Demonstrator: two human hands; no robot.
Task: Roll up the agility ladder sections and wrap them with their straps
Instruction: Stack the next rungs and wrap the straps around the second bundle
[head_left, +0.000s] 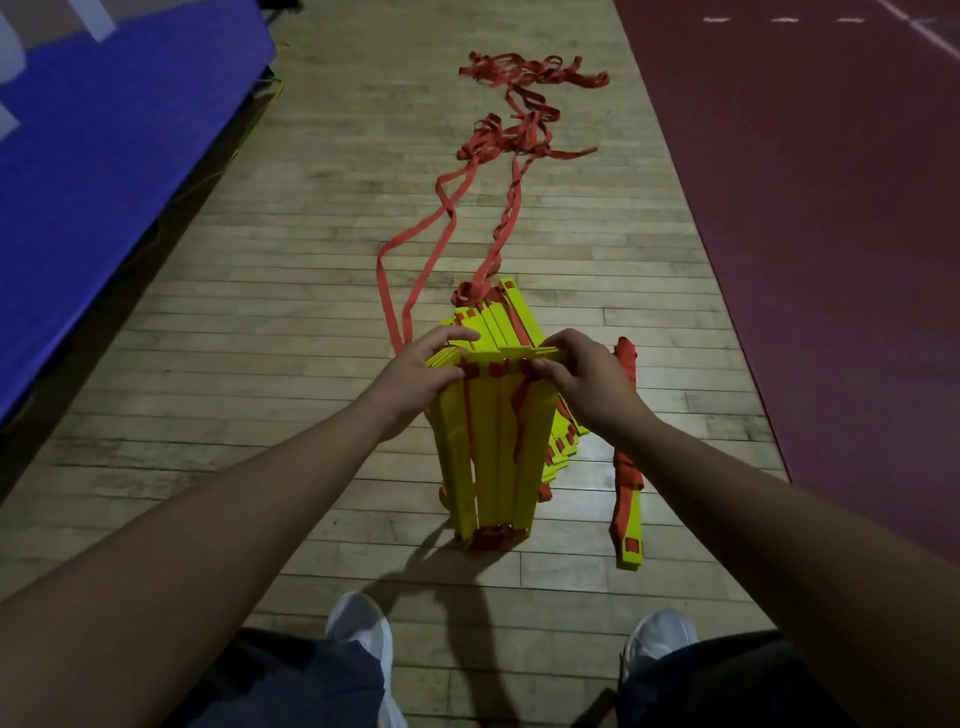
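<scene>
Your left hand (422, 375) and right hand (589, 382), set apart, grip the top of the upright bundle of rungs (491, 457) below them, its loose straps (506, 139) trailing far ahead.

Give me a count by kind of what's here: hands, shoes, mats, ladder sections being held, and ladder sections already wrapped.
Hands, left hand and right hand: 2
White shoes: 2
Blue mat: 1
Held ladder section: 1
Strap-wrapped ladder section: 1
Total: 7
</scene>
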